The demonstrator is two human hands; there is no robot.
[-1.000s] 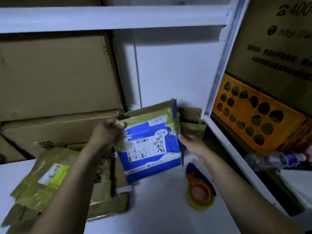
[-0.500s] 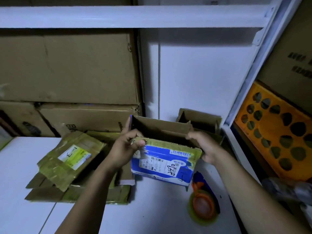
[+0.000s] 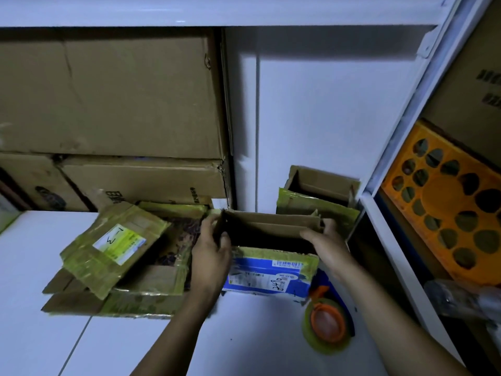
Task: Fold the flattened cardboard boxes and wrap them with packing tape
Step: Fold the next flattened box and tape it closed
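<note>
I see bare counter (image 3: 244, 348) in front of the blue-labelled box (image 3: 268, 270); the white shelf post (image 3: 393, 172) bounds the right side. The left grip (image 3: 211, 253) is curled over the box's left end wall, and the right grip (image 3: 325, 240) is clamped on its right end. The box stands mouth up on the counter. The flattened boxes (image 3: 116, 256) lie just beside it on the left. The tape roll (image 3: 325, 324) lies near its right front corner, and a second open box (image 3: 320, 196) stands behind.

The blue-labelled box (image 3: 268, 275), held flat with its label facing the camera a second ago, now stands opened out, mouth upward, as the left hand (image 3: 211, 253) and right hand (image 3: 328, 245) have shifted to grip its two ends
</note>
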